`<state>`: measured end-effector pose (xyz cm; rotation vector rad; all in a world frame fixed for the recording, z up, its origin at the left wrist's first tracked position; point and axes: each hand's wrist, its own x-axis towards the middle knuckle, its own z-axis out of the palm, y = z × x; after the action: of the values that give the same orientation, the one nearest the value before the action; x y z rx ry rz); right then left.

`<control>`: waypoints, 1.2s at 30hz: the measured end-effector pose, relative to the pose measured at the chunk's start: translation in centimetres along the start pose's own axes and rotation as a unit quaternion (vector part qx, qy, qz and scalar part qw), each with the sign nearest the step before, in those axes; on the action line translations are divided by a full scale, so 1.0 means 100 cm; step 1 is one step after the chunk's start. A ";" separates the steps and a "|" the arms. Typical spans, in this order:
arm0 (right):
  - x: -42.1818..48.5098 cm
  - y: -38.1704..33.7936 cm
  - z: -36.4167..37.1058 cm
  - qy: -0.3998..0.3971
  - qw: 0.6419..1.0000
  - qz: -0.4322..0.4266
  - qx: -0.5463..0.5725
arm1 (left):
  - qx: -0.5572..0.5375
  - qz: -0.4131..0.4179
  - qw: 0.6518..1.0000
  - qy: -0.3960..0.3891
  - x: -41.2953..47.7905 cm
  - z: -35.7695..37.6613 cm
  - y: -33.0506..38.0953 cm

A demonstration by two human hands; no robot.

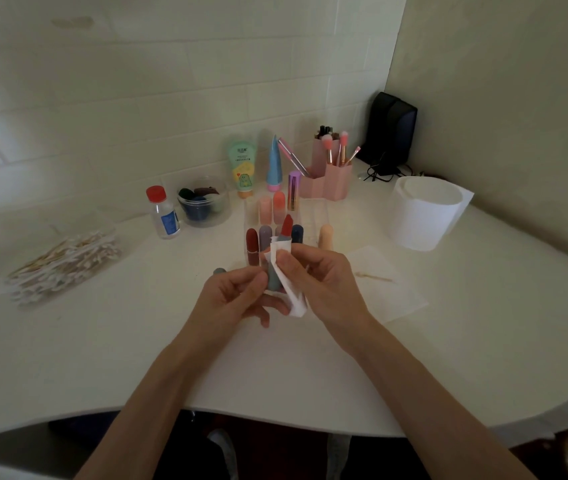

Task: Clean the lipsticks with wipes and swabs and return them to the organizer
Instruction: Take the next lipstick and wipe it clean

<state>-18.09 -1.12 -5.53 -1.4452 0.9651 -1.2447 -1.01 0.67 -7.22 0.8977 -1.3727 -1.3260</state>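
Gripped upright at centre frame in the curled fingers of the left hand [237, 296]: an uncapped lipstick [287, 224], red bullet wound out above a grey-blue tube. Pinched against the tube's upper end by thumb and fingers of the right hand [324, 282]: a folded white wipe [294, 299], wrapped round the collar just below the bullet, loose end hanging between the two palms. Both hands clamped on their loads, meeting at the tube. Just behind, in the clear organizer [247, 216], more lipsticks standing upright: dark red [252, 242], grey-lilac [265, 237], navy [297, 233], peach [265, 207], orange [279, 202]. Beside the left knuckles, on the white table [137, 341], a small grey cap [219, 271]. At left, a box of cotton swabs [64, 261]; at right, a tissue roll [424, 216] and a flat tissue sheet [396, 296] bearing one swab [374, 277].
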 end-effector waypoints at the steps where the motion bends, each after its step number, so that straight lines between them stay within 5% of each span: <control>1: 0.001 0.001 -0.001 -0.007 1.000 -0.011 -0.017 | 0.019 0.020 1.000 0.004 0.000 -0.001 -0.001; 7: 0.000 0.004 0.004 -0.004 0.997 -0.009 -0.080 | 0.102 0.066 0.987 0.107 -0.001 -0.001 -0.004; 15: 0.002 0.006 0.000 -0.035 0.998 -0.023 -0.041 | 0.054 0.012 0.998 0.009 -0.001 0.000 -0.001; 23: 0.005 0.017 0.004 -0.018 0.995 -0.021 -0.099 | 0.163 0.063 0.975 0.137 -0.002 -0.001 0.000; 29: 0.005 0.019 0.007 0.024 0.994 -0.017 -0.105 | 0.302 0.097 0.937 0.148 0.001 0.000 -0.004; 36: 0.006 0.005 -0.015 0.065 0.994 -0.049 -0.078 | 0.228 0.060 0.955 0.180 -0.001 0.001 -0.002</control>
<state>-19.50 -2.06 -5.82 -1.5647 1.1107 -1.3745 -1.08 0.71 -7.40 1.2714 -1.4341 -0.7118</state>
